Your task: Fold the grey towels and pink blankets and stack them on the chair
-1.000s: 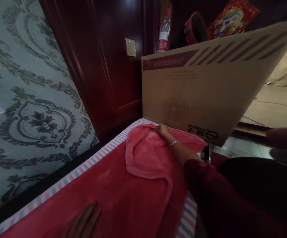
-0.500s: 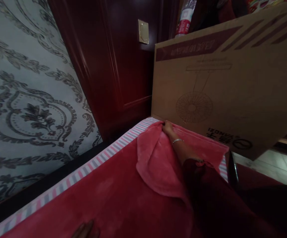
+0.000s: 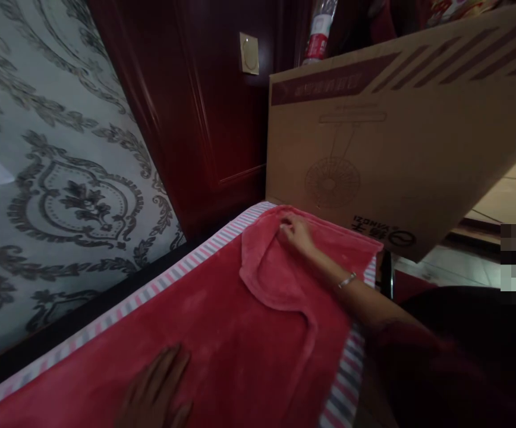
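Your right hand [image 3: 296, 233] pinches the folded-over corner of a red fleece blanket [image 3: 240, 333], spread over a striped sheet [image 3: 345, 386] at the bed's far end. Your left hand [image 3: 157, 389] lies flat and open on the blanket nearer you. A cardboard fan box [image 3: 387, 148] stands just beyond the blanket's far edge.

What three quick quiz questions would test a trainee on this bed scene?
1. True or false: the right hand rests on the folded corner of the red blanket.
2. What stands just past the bed's far end? A) cardboard box B) chair C) lamp
3. How does the left hand lie on the blanket?

Key: 1 true. 2 A, the cardboard box. 3 Flat, fingers spread, near the bottom edge of the view.
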Action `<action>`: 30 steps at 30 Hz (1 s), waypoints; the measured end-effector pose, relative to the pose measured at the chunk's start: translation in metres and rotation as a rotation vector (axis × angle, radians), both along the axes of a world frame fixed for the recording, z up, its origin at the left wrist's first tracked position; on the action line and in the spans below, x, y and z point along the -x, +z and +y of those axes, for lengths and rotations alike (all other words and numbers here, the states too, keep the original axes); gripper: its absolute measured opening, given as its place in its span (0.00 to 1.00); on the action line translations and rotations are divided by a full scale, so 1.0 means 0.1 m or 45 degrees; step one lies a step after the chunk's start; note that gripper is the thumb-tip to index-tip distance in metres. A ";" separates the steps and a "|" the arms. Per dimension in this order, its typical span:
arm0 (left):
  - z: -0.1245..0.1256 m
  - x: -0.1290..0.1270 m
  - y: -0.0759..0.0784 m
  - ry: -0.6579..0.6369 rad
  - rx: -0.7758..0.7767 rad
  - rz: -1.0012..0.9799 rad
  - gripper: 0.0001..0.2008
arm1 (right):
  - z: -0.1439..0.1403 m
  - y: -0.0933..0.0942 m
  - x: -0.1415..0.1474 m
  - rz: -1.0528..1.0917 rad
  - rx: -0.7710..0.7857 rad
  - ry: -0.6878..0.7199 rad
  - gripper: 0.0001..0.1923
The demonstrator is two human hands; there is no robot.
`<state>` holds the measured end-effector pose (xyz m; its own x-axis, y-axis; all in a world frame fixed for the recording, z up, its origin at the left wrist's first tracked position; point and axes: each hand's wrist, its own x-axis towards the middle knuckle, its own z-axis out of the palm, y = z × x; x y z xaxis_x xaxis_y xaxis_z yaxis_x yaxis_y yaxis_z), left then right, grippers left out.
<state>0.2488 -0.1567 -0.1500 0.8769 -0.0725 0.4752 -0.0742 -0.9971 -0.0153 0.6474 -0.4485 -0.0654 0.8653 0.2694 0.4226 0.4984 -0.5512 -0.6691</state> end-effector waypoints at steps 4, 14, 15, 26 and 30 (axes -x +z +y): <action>-0.10 -0.01 0.19 0.007 0.013 0.026 0.26 | 0.40 0.05 0.96 -0.276 -0.030 0.566 0.38; 0.06 -0.16 0.11 0.013 0.106 0.104 0.25 | -0.21 0.26 0.69 0.154 -0.220 -0.347 0.15; 0.06 -0.18 0.11 0.004 0.108 0.096 0.25 | -0.47 0.25 0.64 0.181 -0.265 -0.479 0.17; 0.03 -0.23 0.10 0.032 0.165 0.077 0.27 | -1.43 -0.18 0.47 0.499 -0.434 -0.945 0.21; 0.09 -0.25 0.06 -0.009 0.176 0.059 0.26 | -1.41 -0.18 0.41 0.435 -0.452 -0.992 0.34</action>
